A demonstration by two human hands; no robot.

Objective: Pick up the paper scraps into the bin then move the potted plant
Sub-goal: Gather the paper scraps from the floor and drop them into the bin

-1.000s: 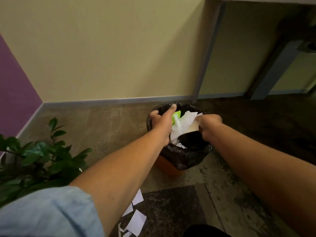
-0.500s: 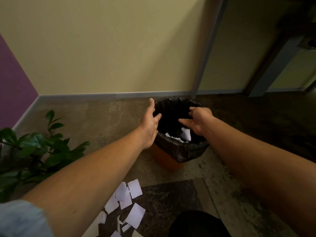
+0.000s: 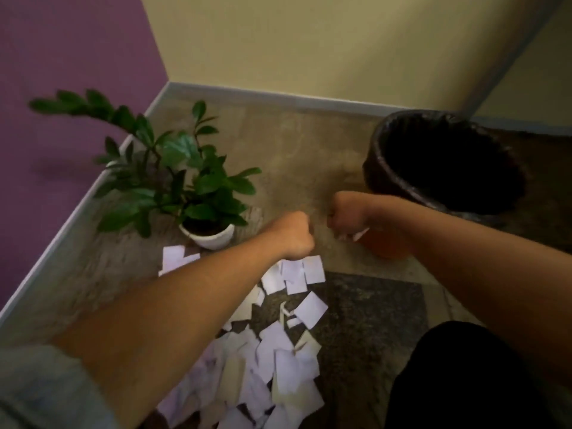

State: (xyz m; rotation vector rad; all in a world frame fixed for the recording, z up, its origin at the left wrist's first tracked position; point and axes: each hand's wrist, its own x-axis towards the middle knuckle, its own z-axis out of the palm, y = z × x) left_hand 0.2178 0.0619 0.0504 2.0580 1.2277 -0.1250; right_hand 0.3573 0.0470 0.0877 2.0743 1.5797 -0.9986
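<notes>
- Left hand (image 3: 294, 235) hovers over the near edge of the paper scraps (image 3: 311, 309) on the floor, fingers curled under; grasp cannot be told.
- Right hand (image 3: 345, 216), likewise curled, is beside the bin (image 3: 376, 150).
- Potted plant (image 3: 210, 238) stands left of both hands.

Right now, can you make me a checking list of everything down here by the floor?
Surface: brownish floor; dark mat partly under paper scraps.
Job's things: many paper scraps lie on floor and mat; bin with black liner stands at right; potted plant in white pot stands at left.
Clutter: nothing seen.
Hands: left hand and right hand curled, apart, above the scraps; whether they hold anything is unclear.
Cables: nothing seen.
Surroundings: purple wall, yellow wall, grey baseboard.
</notes>
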